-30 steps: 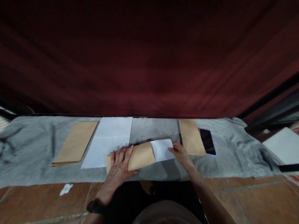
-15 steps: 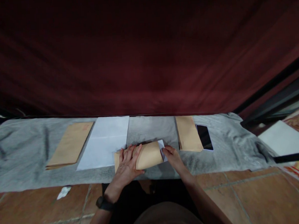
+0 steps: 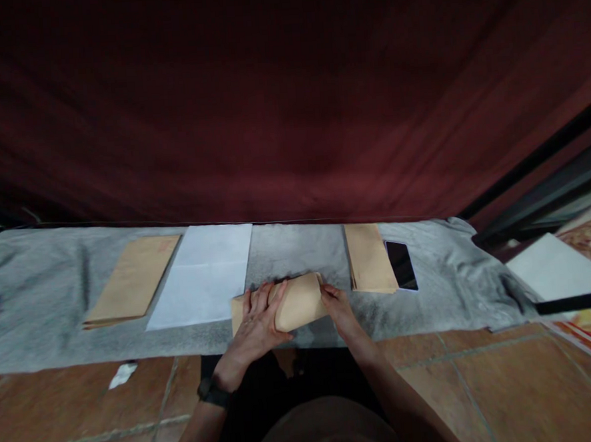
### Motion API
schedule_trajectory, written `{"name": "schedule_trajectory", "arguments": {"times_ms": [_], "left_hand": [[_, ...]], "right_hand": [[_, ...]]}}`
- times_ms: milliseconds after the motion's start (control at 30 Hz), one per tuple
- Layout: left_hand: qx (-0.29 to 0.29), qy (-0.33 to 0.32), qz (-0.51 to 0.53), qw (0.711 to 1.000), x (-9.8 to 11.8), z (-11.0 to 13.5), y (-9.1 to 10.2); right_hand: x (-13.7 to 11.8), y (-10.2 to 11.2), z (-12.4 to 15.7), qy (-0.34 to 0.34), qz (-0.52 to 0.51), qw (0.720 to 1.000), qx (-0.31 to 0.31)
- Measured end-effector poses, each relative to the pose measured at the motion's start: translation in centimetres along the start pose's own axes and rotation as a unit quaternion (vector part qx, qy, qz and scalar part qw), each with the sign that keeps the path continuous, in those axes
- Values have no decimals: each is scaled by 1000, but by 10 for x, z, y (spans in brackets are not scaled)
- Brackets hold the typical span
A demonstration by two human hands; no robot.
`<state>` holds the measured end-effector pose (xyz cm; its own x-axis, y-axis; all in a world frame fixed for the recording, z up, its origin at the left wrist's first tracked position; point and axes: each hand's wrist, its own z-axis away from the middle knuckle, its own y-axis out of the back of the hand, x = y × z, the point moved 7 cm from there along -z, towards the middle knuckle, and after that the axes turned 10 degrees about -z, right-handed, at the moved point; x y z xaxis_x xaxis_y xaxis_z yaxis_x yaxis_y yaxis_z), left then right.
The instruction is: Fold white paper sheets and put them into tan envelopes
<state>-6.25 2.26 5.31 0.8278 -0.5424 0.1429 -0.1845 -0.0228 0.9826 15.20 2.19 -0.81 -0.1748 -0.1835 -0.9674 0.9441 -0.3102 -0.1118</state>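
A brown paper envelope lies slightly bulged on the grey cloth in front of me. My left hand spans its left part, fingers spread over the top and thumb at the near edge, holding it. At the right end, the closed fingers of my right hand pinch the envelope's mouth. Whether they also hold the white paper inside is hidden. Left of the envelope lies a large white sheet of paper. Farther left is a stack of brown envelopes; a second brown stack lies to the right.
A dark-screened phone lies beside the right stack. The grey cloth covers a narrow surface, with a dark red curtain behind it. A crumpled white scrap is on the tiled floor. Dark bars stand at the right.
The white paper that stuck out of the envelope's right end no longer shows. My right hand has shifted slightly, now at the envelope's edge. My left hand stays on the envelope.
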Motion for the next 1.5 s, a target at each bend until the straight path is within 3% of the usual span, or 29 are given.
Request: {"name": "schedule_trajectory", "arguments": {"times_ms": [233,467,833,1067,1333,1433,1500], "left_hand": [[1,3,5,1000,-4,1,-3],[1,-26,1,1000,0,1,-1],[10,-45,-19,999,0,0,-3],[18,-54,-19,998,1,-2,2],[17,-66,-16,998,-1,-9,11],[29,-50,25,998,-2,-7,14],[72,-8,90,993,-2,-1,19]], "right_hand": [[-1,5,4,-20,11,998,-57],[9,5,5,-31,19,997,-75],[8,10,8,42,-42,998,-7],[14,11,8,11,-82,996,20],[5,9,15,-32,-129,991,-23],[-1,8,17,-28,-162,986,-21],[-4,7,18,-23,-184,983,-15]]}}
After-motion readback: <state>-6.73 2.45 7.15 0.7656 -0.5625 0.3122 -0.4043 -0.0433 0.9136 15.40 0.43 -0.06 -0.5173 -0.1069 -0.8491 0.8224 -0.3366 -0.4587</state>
